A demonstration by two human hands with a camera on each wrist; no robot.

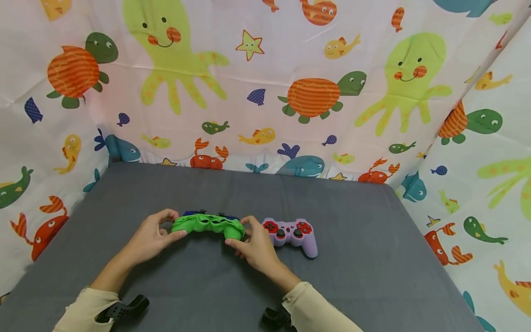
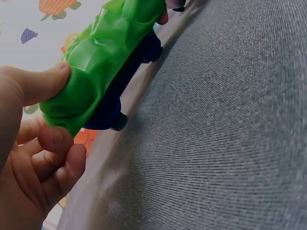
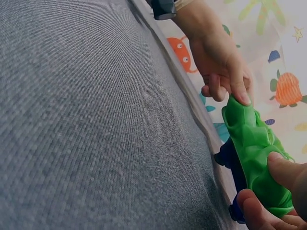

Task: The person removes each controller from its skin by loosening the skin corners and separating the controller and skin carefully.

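Note:
Both hands hold a blue game controller (image 2: 109, 111) with a wrinkled green silicone cover (image 1: 209, 223) over much of it. My left hand (image 1: 150, 236) pinches one end between thumb and fingers. At the other end, my right hand (image 1: 259, 246) grips the cover between its thumb and fingers. In the left wrist view, the blue side with its dark thumbsticks faces the table, and the green cover lies on the opposite side. Right beside my right hand, a lilac controller (image 1: 308, 243) with red button areas and black thumbsticks lies on the table, partly hidden by that hand.
A grey cloth-covered table (image 1: 365, 276) spreads beneath the hands. Behind it and at both sides hangs a white curtain (image 1: 265, 60) printed with sea animals. Black camera mounts (image 1: 124, 310) sit at both wrists, below the cream sleeves (image 1: 321, 310).

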